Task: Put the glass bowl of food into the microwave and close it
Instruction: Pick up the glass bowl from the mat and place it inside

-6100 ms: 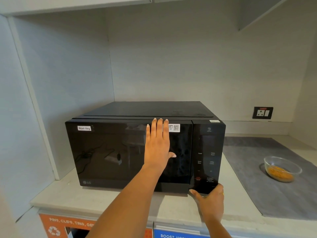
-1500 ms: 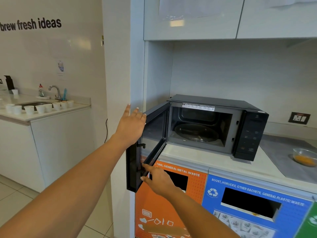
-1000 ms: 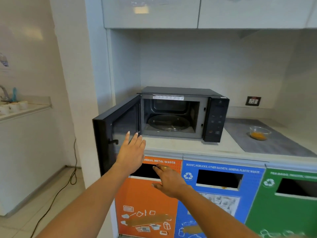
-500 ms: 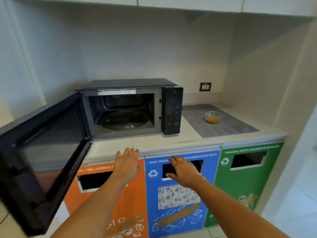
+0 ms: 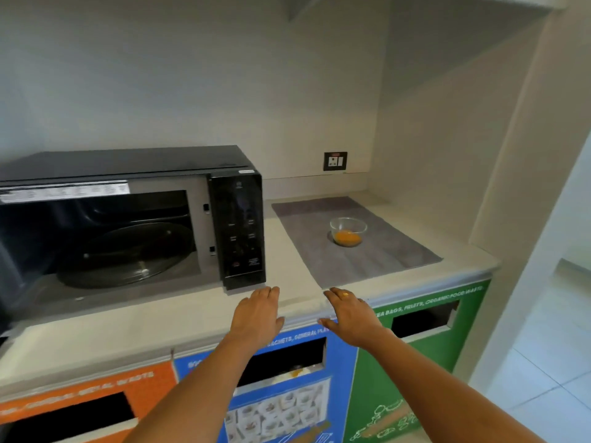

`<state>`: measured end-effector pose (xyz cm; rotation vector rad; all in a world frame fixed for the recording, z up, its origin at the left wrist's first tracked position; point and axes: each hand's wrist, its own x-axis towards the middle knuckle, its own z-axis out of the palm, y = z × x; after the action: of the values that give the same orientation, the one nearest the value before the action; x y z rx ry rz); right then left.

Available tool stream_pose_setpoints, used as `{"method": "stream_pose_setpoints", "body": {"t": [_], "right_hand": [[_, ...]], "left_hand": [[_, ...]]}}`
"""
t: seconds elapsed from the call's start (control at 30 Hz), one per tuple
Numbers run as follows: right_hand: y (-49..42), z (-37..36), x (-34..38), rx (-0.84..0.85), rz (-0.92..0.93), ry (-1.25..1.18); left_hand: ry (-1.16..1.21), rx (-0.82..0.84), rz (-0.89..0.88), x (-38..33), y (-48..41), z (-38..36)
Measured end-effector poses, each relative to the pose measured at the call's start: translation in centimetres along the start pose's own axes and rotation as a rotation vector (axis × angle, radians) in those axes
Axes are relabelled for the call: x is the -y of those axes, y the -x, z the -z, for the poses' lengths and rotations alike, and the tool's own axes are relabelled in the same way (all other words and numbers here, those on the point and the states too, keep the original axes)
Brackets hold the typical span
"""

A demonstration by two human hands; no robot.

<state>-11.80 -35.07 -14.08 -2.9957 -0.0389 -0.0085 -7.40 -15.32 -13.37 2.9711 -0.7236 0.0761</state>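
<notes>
Starting nearest the camera, we find both forearms extended over the front edge of the counter (image 5: 179,327). The left hand (image 5: 257,314) and the right hand (image 5: 350,318) are flat, fingers spread and pointing forward, and neither grasps anything. Both hover at the counter's front lip, side by side with a gap between them.

Moving outward, we note the grey mat (image 5: 377,260) beginning just beyond the right hand's fingertips. The glass bowl (image 5: 348,231) sits on this mat, upright, with orange food in its bottom. It lies ahead of both hands and slightly to the right, well apart from them, roughly in line with the right hand. We judge the right hand the nearer of the two. The bowl is round, so it offers no long axis to align with; a grip from either side of the rim should serve.

To the left of the mat stands the microwave (image 5: 236,225), its cavity open and the turntable (image 5: 128,254) bare. The cavity lies well to the left of the bowl, past the control panel, so we judge that the carry must run leftward across the left hand's side.
</notes>
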Motion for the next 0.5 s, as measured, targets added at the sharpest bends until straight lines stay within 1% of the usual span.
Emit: {"method": "stream_pose_setpoints", "body": {"t": [0.27, 0.4, 0.5], "right_hand": [[-7.9, 0.4, -9.7, -0.067, -0.106, -0.191], [-11.5, 0.3, -12.8, -0.065, -0.107, -0.233], [-14.2, 0.2, -14.6, -0.066, -0.145, -0.321]], "left_hand": [[0.36, 0.018, 0.089, -7.1, -12.1, -2.6], [0.458, -0.011, 0.072, -9.2, -16.1, -3.8], [0.518, 0.008, 0.067, -10.1, -19.2, -4.6]]}}
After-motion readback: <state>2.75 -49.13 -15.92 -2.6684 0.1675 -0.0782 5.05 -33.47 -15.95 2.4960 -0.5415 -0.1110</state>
